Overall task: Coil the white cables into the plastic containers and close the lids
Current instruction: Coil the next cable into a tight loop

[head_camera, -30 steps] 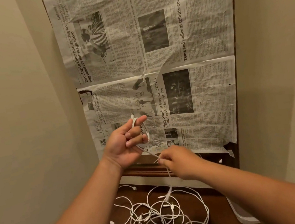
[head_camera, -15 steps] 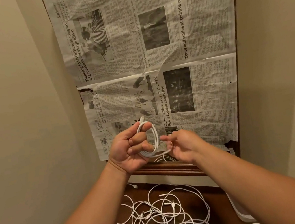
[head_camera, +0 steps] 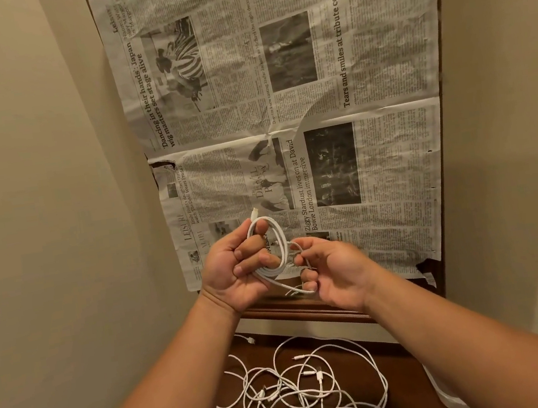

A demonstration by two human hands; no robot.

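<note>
At the left of the frame is a bare beige wall (head_camera: 35, 202), close beside the working space, so there is little room to swing an elbow that way.

Left of centre, the left hand (head_camera: 232, 274) is raised, palm towards the camera. Its fingers are curled through a small coil of white cable (head_camera: 281, 236), whose loops hang round them. One connector (head_camera: 255, 212) pokes up above the index finger. Just right of the coil, the right hand (head_camera: 339, 270) pinches the short free tail of the same cable between thumb and fingertips, with the other fingers loosely bent.

The cable looks light, thin and limp but a little springy, so I judge the loops will open out if the grip slackens. The best hold is across the whole bundle, with the tail end tucked in. The smooth jacket may slide.

Behind the hands, in the upper centre, newspaper (head_camera: 314, 93) covers an upright board. In the lower centre, loose cables (head_camera: 308, 392) lie tangled on the dark wooden table (head_camera: 406, 378). Lifting one is likely to drag its neighbours.

At the lower right edge a white object (head_camera: 440, 390) shows only in part, and I cannot tell whether it is a container. No open container is in view. The right wall stands close too, leaving the most room above the table's middle.
</note>
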